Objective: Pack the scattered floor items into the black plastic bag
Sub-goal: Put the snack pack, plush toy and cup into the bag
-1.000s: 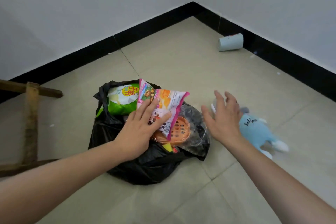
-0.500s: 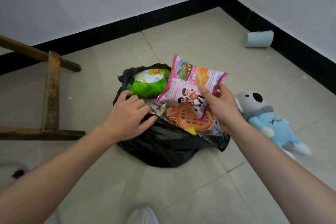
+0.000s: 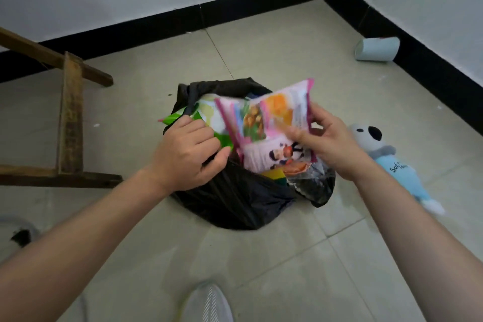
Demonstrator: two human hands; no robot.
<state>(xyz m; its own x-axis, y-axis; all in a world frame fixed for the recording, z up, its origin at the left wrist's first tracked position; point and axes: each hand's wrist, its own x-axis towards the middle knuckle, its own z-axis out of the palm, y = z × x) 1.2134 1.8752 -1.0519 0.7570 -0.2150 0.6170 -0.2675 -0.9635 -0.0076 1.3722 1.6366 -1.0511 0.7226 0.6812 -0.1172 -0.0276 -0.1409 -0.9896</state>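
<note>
A black plastic bag lies open on the tiled floor, stuffed with packets. My right hand grips a pink snack packet by its right edge and holds it tilted over the bag's mouth. My left hand clutches the bag's left rim, next to a green snack packet inside. An orange item and a clear wrapper poke out at the bag's right side. A blue and grey plush toy lies on the floor to the right of the bag.
A light blue paper cup lies on its side by the black skirting at the far right. A wooden frame rests on the floor at left. The tip of a white shoe shows at the bottom.
My right hand left the plush toy, took the pink packet and lifted it over the bag. My left hand let go of that packet and closed on the bag's rim.
</note>
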